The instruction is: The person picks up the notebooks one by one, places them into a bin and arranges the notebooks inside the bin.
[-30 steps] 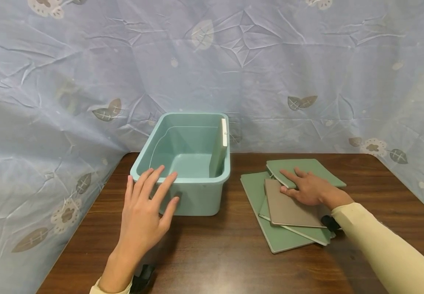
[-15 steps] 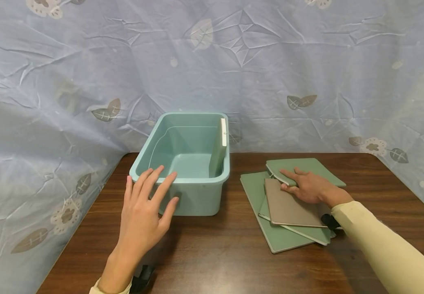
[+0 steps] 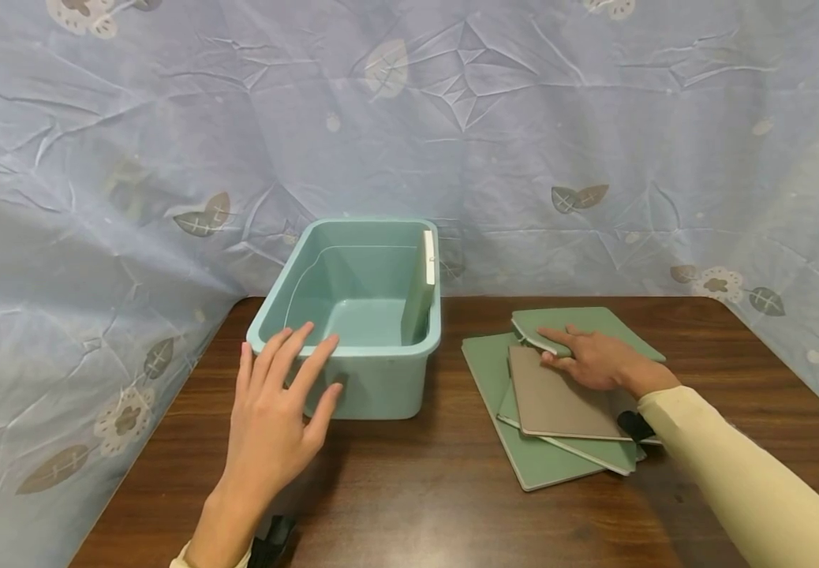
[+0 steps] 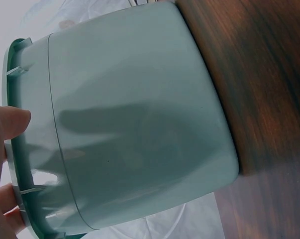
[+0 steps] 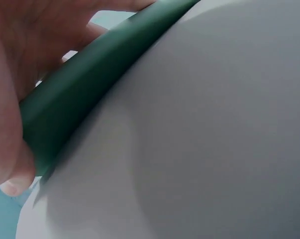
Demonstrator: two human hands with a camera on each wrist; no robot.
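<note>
My left hand [image 3: 267, 430], fingers spread and slightly bent, is at the near rim of a pale teal plastic bin [image 3: 374, 386]. In the left wrist view its thumb [image 4: 15, 122] is beside the rim; firm contact is unclear. A green notebook [image 3: 420, 296] with white page edges stands upright against the bin's right inner wall. My right hand [image 3: 597, 361] lies over the top green notebook [image 3: 618, 327] of a pile, pinching its near edge between thumb and fingers. Beneath are a taupe notebook [image 3: 559, 402] and more green notebooks [image 3: 495, 371], fanned out.
The brown wood-grain table [image 3: 438, 489] holds the bin at centre left and the notebook pile at right. Behind and along the sides hangs a wrinkled grey-blue cloth [image 3: 509, 158] with a leaf and flower print. A black strap [image 3: 271, 540] is on the left wrist.
The right hand draws very slightly toward the near side, its fingers bending a little at the top notebook's edge. The left hand, bin and pile stay put; the head view shifts slightly.
</note>
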